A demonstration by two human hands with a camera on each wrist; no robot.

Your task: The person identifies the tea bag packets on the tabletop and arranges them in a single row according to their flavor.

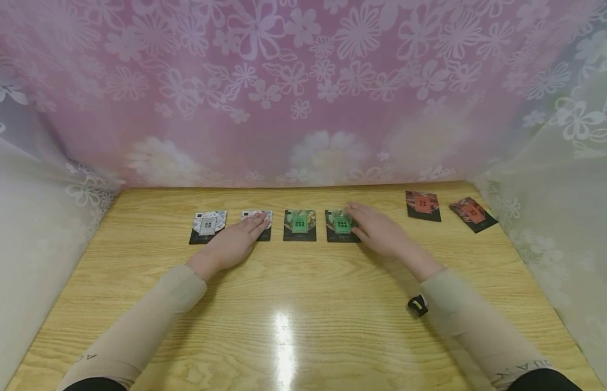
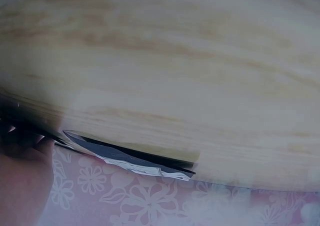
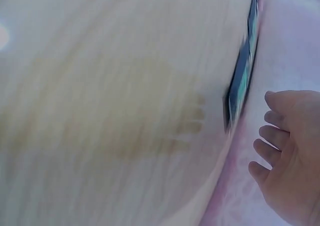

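In the head view, the left hand [image 1: 237, 241] is lying with straight fingers over the right white packet [image 1: 266, 235], its thumb hidden. The right hand [image 1: 381, 233], fingers loosely straight, is overlapping the right green packet [image 1: 339, 225] at its right edge. Two red packets [image 1: 423, 206] are lying far right; bare table [image 1: 313, 282] is spreading near. The left wrist view is revealing the left white packet [image 2: 130, 158] thinly edge-on. The right wrist view is showing fingertips hovering apart from the packets.
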